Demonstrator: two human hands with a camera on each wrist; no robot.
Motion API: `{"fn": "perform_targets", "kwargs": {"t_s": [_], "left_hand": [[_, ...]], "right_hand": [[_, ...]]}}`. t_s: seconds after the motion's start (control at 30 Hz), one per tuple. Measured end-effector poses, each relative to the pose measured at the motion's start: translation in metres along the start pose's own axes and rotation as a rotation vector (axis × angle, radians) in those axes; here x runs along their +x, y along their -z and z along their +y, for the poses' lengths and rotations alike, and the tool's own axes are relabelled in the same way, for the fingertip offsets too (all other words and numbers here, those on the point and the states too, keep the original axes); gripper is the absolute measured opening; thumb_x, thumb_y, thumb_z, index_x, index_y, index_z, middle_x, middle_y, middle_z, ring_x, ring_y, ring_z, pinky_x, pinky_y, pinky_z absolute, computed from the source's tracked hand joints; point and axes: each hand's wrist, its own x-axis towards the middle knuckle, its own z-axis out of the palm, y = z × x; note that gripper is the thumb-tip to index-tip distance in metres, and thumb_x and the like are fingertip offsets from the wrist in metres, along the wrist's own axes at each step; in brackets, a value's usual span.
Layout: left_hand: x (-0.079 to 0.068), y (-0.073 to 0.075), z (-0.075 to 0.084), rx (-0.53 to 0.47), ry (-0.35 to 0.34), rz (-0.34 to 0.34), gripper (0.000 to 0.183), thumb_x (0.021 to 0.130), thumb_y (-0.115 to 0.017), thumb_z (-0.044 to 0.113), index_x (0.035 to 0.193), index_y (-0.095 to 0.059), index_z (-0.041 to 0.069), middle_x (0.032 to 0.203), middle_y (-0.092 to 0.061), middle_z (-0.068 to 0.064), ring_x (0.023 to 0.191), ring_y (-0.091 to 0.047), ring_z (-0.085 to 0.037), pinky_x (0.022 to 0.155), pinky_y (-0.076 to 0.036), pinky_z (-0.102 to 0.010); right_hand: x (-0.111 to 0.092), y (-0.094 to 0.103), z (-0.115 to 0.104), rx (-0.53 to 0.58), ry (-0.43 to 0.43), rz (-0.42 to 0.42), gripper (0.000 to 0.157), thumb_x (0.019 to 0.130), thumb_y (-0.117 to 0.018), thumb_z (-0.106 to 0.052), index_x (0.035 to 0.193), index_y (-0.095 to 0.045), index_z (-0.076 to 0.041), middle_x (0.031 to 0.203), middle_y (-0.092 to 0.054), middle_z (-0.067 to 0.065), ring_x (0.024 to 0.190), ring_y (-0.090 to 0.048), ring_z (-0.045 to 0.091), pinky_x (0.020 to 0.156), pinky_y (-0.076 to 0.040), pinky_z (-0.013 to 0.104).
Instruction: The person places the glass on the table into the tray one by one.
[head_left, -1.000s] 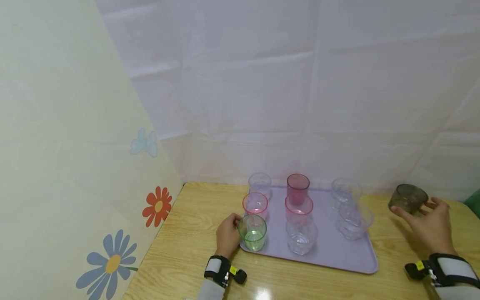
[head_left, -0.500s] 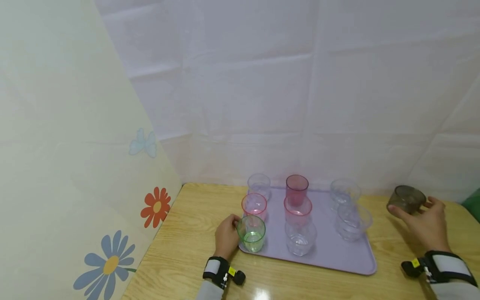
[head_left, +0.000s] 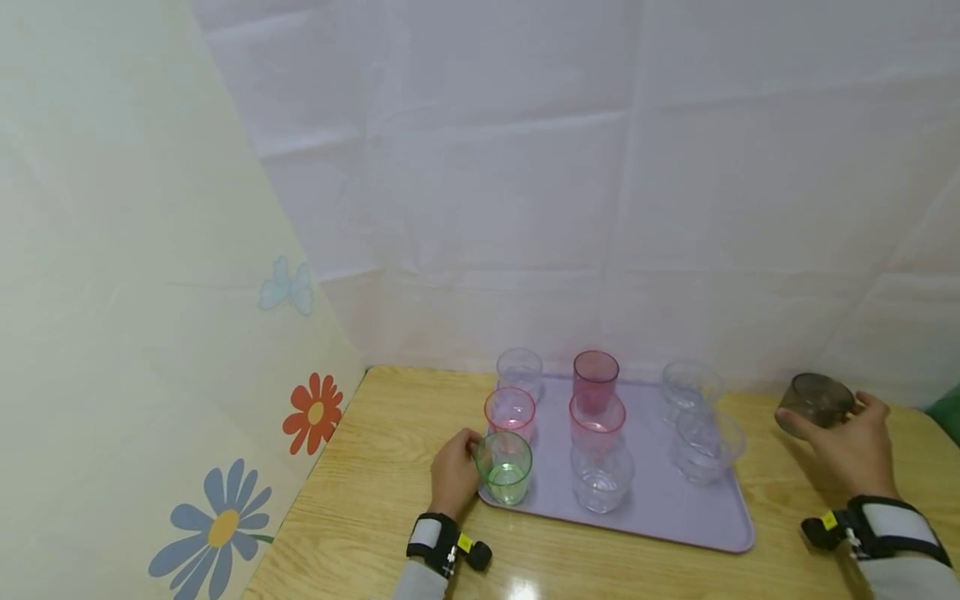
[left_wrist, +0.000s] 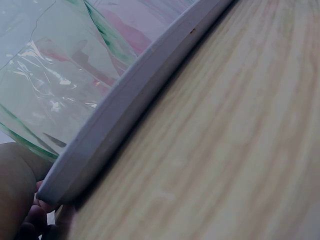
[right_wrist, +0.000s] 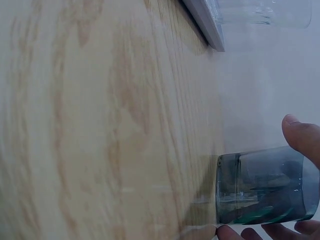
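Note:
My left hand point(head_left: 454, 475) is at the left front corner of a lilac tray point(head_left: 660, 521), next to a green-tinted glass point(head_left: 506, 479). In the left wrist view, my thumb lies above the tray's rim point(left_wrist: 120, 105) and curled fingers show below it, gripping the corner. My right hand point(head_left: 858, 446) holds a dark grey glass point(head_left: 813, 402) upright beyond the tray's right side, thumb on one side and fingers on the other. In the right wrist view, this smoky glass point(right_wrist: 265, 187) has its base at the table surface; whether it touches cannot be told.
Several other glasses stand on the tray: a dark pink tumbler point(head_left: 596, 379), pink-rimmed glasses, and clear ones such as a front glass point(head_left: 602, 479) and a right-hand clear glass point(head_left: 705, 450). A white cloth backs the wooden table point(head_left: 360, 492). Something green point(head_left: 947, 408) shows at far right.

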Motion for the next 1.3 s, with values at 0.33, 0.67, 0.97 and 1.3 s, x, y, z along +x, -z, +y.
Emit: {"fn": "perform_targets", "kwargs": {"t_s": [0.33,0.67,0.97,1.3], "left_hand": [[0.0005,0.0000,-0.0012,-0.008,-0.008,0.002,0.013,0.096,-0.066,0.005,0.093,-0.074,0.015,0.080,-0.066,0.005,0.071,-0.055,-0.007,0.065,-0.045,-0.026],[0.0001,0.0001,-0.0005,-0.001,-0.018,0.007,0.013,0.095,-0.066,0.004,0.093,-0.073,0.014,0.080,-0.067,0.004,0.071,-0.056,-0.007,0.065,-0.044,-0.026],[0.0015,0.0014,0.0006,0.007,-0.015,-0.002,0.012,0.095,-0.067,0.004,0.094,-0.074,0.014,0.080,-0.066,0.004,0.071,-0.055,-0.007,0.065,-0.045,-0.026],[-0.0006,0.0020,0.0027,0.012,-0.002,-0.005,0.012,0.095,-0.066,0.003,0.093,-0.073,0.013,0.080,-0.066,0.003,0.071,-0.055,-0.009,0.065,-0.044,-0.026]], "right_hand": [[0.0053,-0.0014,0.0033,-0.005,-0.001,-0.003,0.122,0.096,-0.069,-0.052,0.162,0.017,0.004,0.160,-0.004,0.054,0.147,-0.018,0.071,0.117,-0.025,0.077],[0.0105,-0.0014,0.0007,-0.067,-0.070,0.001,0.123,0.095,-0.068,-0.056,0.163,0.015,0.004,0.160,-0.007,0.054,0.147,-0.020,0.070,0.119,-0.024,0.075],[0.0090,-0.0016,-0.0006,-0.091,-0.064,0.006,0.119,0.097,-0.067,-0.054,0.163,0.012,0.006,0.160,-0.009,0.054,0.145,-0.023,0.071,0.118,-0.027,0.075],[0.0093,-0.0088,0.0054,-0.071,-0.048,0.071,0.108,0.099,-0.070,-0.040,0.163,0.003,0.009,0.164,-0.010,0.048,0.151,-0.021,0.065,0.121,-0.025,0.071]]}}
